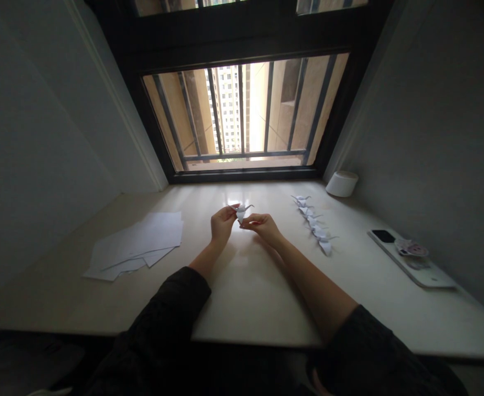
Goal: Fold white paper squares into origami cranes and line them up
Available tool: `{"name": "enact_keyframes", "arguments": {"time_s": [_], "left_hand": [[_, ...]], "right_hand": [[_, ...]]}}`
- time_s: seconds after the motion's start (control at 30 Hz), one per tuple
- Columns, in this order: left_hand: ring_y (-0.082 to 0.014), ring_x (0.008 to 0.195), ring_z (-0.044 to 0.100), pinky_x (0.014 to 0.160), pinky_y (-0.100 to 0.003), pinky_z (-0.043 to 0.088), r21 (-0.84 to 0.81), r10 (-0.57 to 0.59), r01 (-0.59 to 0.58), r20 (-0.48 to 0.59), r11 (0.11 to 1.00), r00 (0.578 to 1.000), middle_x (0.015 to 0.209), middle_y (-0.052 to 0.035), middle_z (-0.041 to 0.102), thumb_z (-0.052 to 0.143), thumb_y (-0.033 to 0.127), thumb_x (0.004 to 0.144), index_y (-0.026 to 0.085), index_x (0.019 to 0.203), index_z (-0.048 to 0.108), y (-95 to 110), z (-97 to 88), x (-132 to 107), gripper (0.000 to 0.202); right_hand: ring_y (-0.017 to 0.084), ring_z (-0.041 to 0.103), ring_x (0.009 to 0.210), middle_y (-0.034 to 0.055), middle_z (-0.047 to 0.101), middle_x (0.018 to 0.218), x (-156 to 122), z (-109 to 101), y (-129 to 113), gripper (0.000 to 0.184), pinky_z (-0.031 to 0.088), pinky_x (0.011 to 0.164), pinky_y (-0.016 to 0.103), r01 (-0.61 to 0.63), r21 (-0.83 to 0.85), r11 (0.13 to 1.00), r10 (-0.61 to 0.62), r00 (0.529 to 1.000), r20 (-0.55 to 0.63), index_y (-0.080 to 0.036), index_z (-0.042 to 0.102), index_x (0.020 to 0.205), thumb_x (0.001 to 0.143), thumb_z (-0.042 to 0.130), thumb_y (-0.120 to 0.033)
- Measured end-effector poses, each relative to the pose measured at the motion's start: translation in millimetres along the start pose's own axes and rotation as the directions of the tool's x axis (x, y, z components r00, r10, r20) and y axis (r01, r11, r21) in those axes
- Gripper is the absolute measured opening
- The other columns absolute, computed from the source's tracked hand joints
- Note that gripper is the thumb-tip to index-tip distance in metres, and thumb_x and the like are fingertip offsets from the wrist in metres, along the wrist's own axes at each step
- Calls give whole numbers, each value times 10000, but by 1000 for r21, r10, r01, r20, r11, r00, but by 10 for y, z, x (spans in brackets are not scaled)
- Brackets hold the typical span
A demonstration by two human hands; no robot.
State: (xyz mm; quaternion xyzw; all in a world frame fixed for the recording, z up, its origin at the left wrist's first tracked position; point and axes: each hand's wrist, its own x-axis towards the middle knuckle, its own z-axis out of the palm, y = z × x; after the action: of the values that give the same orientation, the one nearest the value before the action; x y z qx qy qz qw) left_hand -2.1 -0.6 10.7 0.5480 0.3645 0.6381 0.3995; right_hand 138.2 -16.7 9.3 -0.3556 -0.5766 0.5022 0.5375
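Observation:
Between my two hands, over the middle of the white sill, is a folded white paper crane (241,213). My left hand (222,223) pinches it from the left side. The fingers of my right hand (262,226) are closed on its lower right part. A thin neck or tail sticks out to either side of the crane's body. To the right of my hands, several more white paper cranes (314,224) stand in a slanting row. Loose white paper sheets (138,242) lie overlapping to the left.
A white phone (411,261) with a round sticker-like grip lies on the right. Behind it, a white cup-shaped object (341,183) leans by the wall. A dark-framed window (246,177) with bars closes off the back; the sill's front edge (258,342) is nearest me.

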Motion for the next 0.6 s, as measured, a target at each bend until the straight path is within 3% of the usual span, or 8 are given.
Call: {"name": "enact_keyframes", "arguments": {"time_s": [0.13, 0.23, 0.37, 0.6], "left_hand": [[-212, 876, 668, 827, -358, 516, 43, 31, -31, -19, 999, 999, 945, -84, 710, 681, 247, 691, 157, 944, 681, 9, -39, 17, 268], [-201, 863, 667, 818, -341, 512, 171, 82, -79, -12, 982, 997, 943, -74, 710, 665, 260, 716, 175, 954, 685, 28, -59, 3, 253], [-183, 811, 662, 791, -325, 510, 306, 137, -133, 6, 943, 990, 915, -53, 712, 637, 279, 752, 202, 975, 686, 46, -73, -23, 242], [-181, 798, 656, 781, -323, 509, 348, 156, -164, 51, 923, 986, 912, -37, 714, 638, 279, 754, 228, 966, 693, 60, -64, -40, 225]], "right_hand": [[199, 635, 708, 53, 708, 742, 23, -83, 99, 377, 470, 693, 333, -51, -79, 996, 53, 998, 20, -195, 735, 857, 531, 785, -378], [178, 619, 685, 51, 701, 739, 53, -186, 141, 397, 450, 662, 304, 0, -233, 972, -37, 987, -156, -188, 717, 946, 606, 739, -392], [166, 596, 739, 60, 690, 868, 72, -257, 71, 410, 439, 634, 281, 60, -340, 938, -192, 909, -369, -206, 670, 1057, 726, 628, -444], [193, 577, 854, 54, 670, 900, 36, -198, -37, 285, 456, 685, 299, 193, -431, 882, -321, 914, -249, -251, 718, 875, 724, 647, -482]]}}
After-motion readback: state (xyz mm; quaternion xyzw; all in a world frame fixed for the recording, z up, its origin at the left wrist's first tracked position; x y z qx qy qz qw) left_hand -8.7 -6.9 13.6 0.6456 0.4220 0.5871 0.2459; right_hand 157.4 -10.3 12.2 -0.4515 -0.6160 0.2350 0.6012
